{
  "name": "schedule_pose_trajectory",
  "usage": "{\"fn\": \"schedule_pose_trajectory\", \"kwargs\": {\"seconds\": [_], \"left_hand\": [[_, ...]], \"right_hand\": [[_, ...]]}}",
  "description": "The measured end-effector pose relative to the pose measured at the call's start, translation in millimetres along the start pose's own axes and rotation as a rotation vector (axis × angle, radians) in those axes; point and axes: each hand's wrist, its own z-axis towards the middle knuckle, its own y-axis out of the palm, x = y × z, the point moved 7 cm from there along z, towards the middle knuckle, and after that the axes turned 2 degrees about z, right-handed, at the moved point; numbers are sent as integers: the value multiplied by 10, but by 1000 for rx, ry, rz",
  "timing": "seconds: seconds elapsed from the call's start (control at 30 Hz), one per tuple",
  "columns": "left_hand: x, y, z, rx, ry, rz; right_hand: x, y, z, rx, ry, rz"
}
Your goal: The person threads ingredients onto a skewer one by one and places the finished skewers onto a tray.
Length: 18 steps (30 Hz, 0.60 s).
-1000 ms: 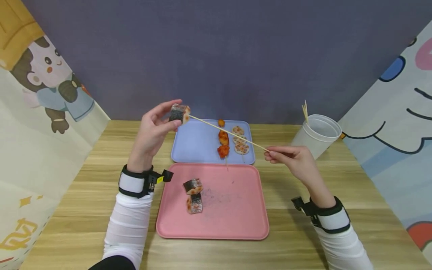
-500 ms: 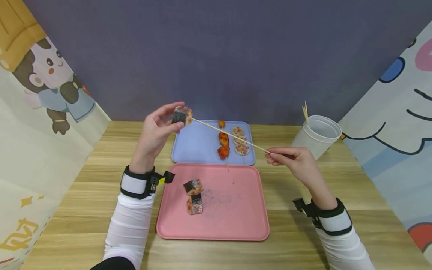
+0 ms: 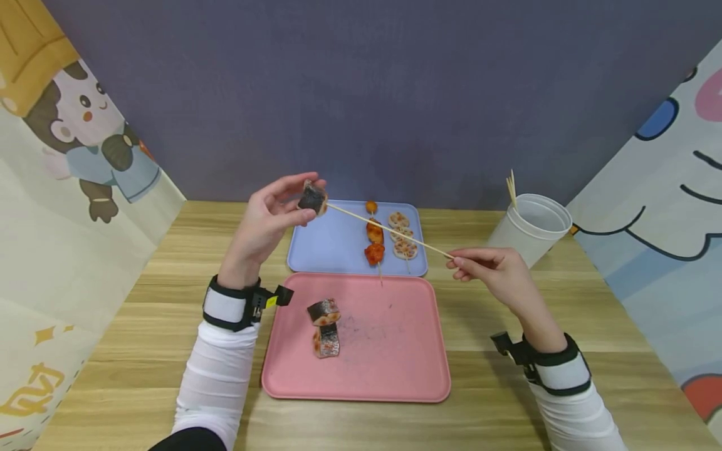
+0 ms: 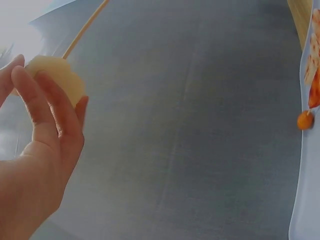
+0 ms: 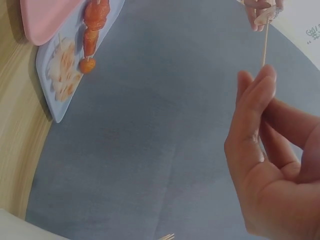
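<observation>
Across the wooden worktop [image 3: 149, 294], a pink tray [image 3: 395, 357] is lying toward the near edge, and two sleeved forearms are reaching in from that edge: the left forearm [image 3: 217, 369] is leaning slightly inward, the right forearm [image 3: 572, 407] is slanting more sharply toward the middle. Just beyond the pink tray, a smaller blue tray [image 3: 324, 241] is sitting near the worktop's back edge, and close to the back right corner a white cup [image 3: 527, 232] is standing.

Over the blue tray's left edge, the left hand [image 3: 262, 219] is hanging raised, thumb below and fingers above, pinching a dark-skinned food piece [image 3: 312, 198]. Past the blue tray's front right corner, the right hand [image 3: 493, 269] is pointing inward before the cup, thumb and fingertips narrowly pinching the rear end of a thin stick [image 3: 417, 242].

Along the blue tray's right edge, an orange-red skewer [image 3: 375, 232] and a skewer of pale slices [image 3: 402, 235] are lying side by side. Toward the pink tray's left edge, two more pieces [image 3: 327, 344] are resting against each other. Spare sticks [image 3: 511, 186] are rising at the cup's left rim. The thin stick is spanning both hands, its far end meeting the held piece; how deep it is going, I cannot tell.
</observation>
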Motion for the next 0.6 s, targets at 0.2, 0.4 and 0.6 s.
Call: {"fn": "schedule_pose_trajectory", "kwargs": {"seconds": [0.2, 0.4, 0.6], "left_hand": [[-36, 0, 17, 19, 15, -16], [-73, 4, 16, 22, 17, -71], [-91, 52, 14, -7, 10, -38]], "right_hand": [[-10, -3, -18, 16, -10, 113], [-19, -5, -41, 25, -3, 195], [-88, -51, -96, 69, -30, 142]]}}
